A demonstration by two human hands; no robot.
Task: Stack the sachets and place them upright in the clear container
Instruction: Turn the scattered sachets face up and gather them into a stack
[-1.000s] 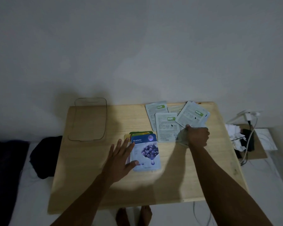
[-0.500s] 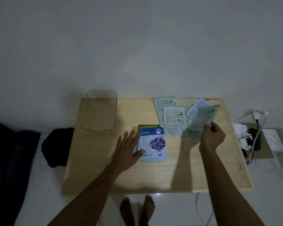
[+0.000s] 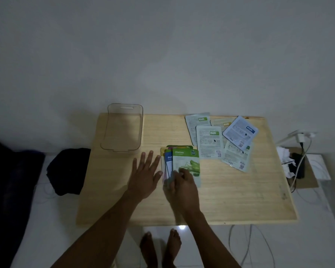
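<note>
Sachets are being gathered into a pile at the centre of a wooden table (image 3: 230, 200), where a green aloe sachet (image 3: 188, 161) is laid face-up on the top by the right hand (image 3: 182, 182), its fingers pressed down on the packet's near edge, seemingly to seat it square; whether the packet is pinched or merely pushed flat cannot be told from this angle. Underneath, the stack (image 3: 167, 163) is fanned slightly, with a blue-fronted packet and others peeking out at 9 o'clock of the green one. Just beside that edge, the left hand (image 3: 145, 171) is held flat on the wood with fingers spread, gripping nothing, and is judged to serve as a stop against which the pile can be squared. At 1 o'clock of the pile, five loose sachets (image 3: 209, 142) are left overlapping and face-down, printed backs showing, presumably awaiting collection one at a time. The clear container (image 3: 122, 128) is seen empty toward 11 o'clock, near the table's far left corner and well apart from the pile, so the upright loading is not yet begun. Cables and a charger (image 3: 300, 138) are visible off the table at 3 o'clock.
</note>
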